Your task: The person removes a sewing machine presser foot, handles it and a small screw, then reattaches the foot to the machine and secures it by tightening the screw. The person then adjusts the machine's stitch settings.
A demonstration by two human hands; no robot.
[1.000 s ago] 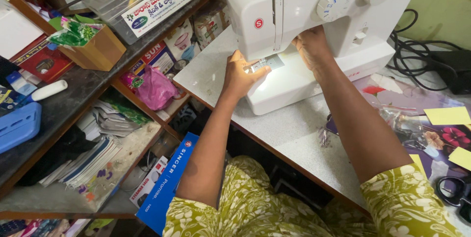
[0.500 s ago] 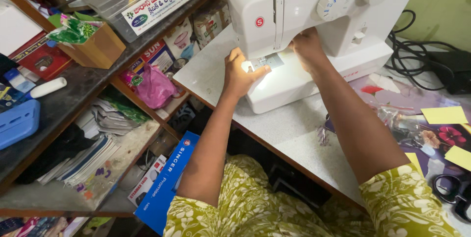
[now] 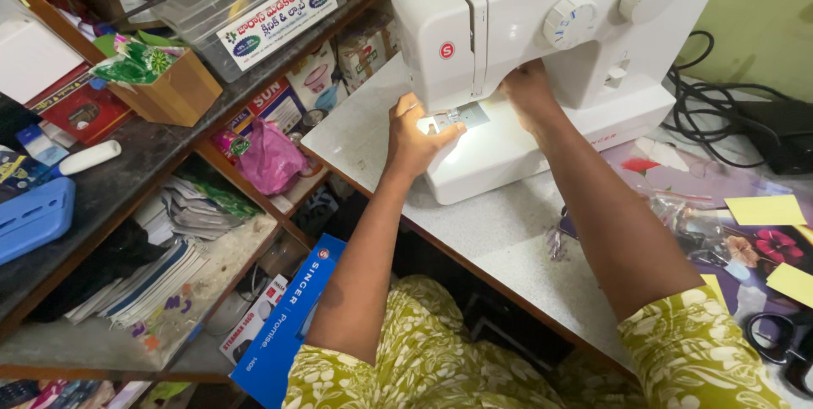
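A white sewing machine (image 3: 542, 28) stands on a pale speckled table (image 3: 500, 240), its lamp lighting the bed under the needle. My left hand (image 3: 417, 138) rests at the left front of the needle plate, fingers curled toward the presser foot; whether it pinches anything is hidden. My right hand (image 3: 527, 91) reaches under the machine's arm behind the needle, its fingertips out of sight. Both forearms stretch from my green floral sleeves.
Black scissors (image 3: 783, 345), yellow paper pieces (image 3: 762, 210) and floral fabric lie at the table's right. Black cables (image 3: 728, 121) coil behind the machine. On the left are shelves with a plastic bin (image 3: 246, 2), a cardboard box (image 3: 169, 87), a pink bag (image 3: 269, 159), papers, and a blue carton (image 3: 284, 333) below.
The view has shifted slightly. My left hand has edged closer to the needle area; my right hand stays under the machine's arm.
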